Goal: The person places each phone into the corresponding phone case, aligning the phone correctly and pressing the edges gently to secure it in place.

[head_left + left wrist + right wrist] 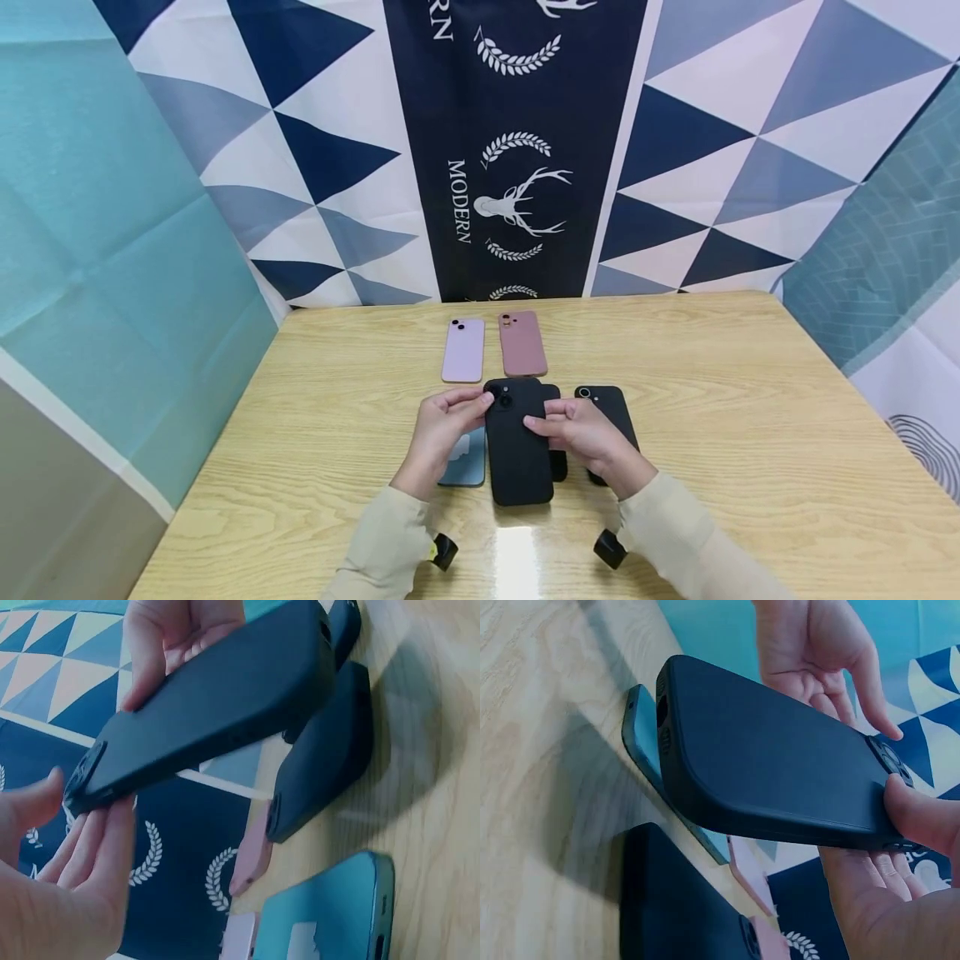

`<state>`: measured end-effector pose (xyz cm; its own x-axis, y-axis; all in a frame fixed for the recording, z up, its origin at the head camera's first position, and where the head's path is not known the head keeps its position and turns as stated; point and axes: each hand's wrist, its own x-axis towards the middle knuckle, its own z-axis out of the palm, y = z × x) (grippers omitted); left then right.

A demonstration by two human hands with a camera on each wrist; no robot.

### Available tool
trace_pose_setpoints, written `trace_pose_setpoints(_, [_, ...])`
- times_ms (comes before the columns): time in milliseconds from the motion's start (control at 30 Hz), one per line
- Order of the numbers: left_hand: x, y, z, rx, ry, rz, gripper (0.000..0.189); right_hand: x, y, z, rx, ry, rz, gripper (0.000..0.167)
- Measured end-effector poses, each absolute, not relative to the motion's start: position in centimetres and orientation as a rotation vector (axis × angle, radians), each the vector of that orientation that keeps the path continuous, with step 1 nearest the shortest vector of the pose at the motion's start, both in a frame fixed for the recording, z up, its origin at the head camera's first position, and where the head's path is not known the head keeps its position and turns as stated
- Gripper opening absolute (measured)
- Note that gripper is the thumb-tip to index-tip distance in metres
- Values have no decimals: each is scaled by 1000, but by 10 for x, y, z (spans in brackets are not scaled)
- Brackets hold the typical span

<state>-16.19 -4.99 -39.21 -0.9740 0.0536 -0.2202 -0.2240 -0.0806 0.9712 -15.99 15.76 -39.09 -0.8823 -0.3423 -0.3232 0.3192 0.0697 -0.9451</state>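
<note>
A black phone [519,450] with a raised camera bump at its top is held above the table, back side up. My left hand [444,427] holds its upper left corner, the thumb by the camera bump and the fingers underneath. On the opposite long edge my right hand [587,433] grips it, thumb on the back and fingers below. Partly hidden behind the held phone lie a blue phone [468,467] on the left and another black phone [558,467] on the right. A third black phone [613,408] lies partly behind my right hand.
Farther back on the wooden table [337,400] lie a lilac phone [463,354] and a rose-pink phone [522,346], side by side. A patterned cloth [517,100] hangs behind the table's back edge. Black wrist devices [444,552] sit under both sleeves.
</note>
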Motion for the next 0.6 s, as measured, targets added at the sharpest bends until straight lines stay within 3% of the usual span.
trace_pose_setpoints(67, [-161, -51, -393, -155, 2016, 2080, 37, -161, 159, -389, -45, 1846, -1893, 24])
trace_pose_setpoints(300, [-156, -51, -398, -95, 2015, 2038, 39, -166, 158, -379, -35, 1854, -1933, 42])
trace_pose_setpoints(600, [-150, -49, -402, -155, 1982, 2182, 33, -169, 156, -378, -68, 1760, -1940, 38])
